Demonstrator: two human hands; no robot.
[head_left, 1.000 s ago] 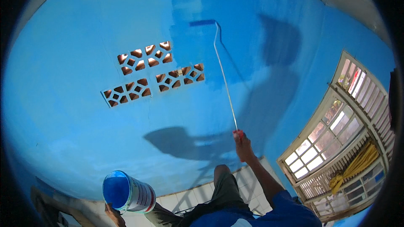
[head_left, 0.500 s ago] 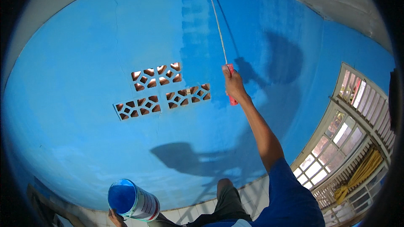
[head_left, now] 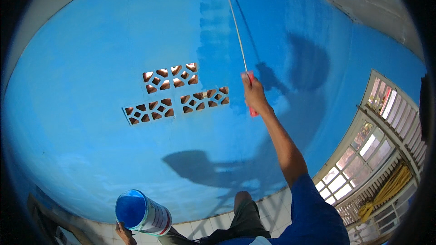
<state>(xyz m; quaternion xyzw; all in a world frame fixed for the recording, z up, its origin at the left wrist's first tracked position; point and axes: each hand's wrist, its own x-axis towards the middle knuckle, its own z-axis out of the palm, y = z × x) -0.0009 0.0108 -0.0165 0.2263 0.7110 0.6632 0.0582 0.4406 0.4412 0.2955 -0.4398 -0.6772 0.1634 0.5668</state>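
My right hand (head_left: 255,95) is raised high and grips the red handle of a long paint roller pole (head_left: 236,25). The thin metal pole runs up the blue wall (head_left: 91,72) to the top edge of the picture, where the roller head is out of sight. A darker wet strip of paint (head_left: 213,27) runs down the wall beside the pole. My left hand (head_left: 123,232) is low at the bottom edge and holds a white paint can (head_left: 141,214) full of blue paint, tilted toward me.
Two rows of patterned vent blocks (head_left: 177,93) are set in the wall left of my right hand. A window with wooden grilles (head_left: 377,154) stands at the right. White floor tiles (head_left: 200,222) and my knee (head_left: 243,204) show below. Shadows fall across the wall.
My right arm has swung up from near my knee to full stretch, pushing the roller from mid-wall to beyond the top edge. The can has stayed low at my left.
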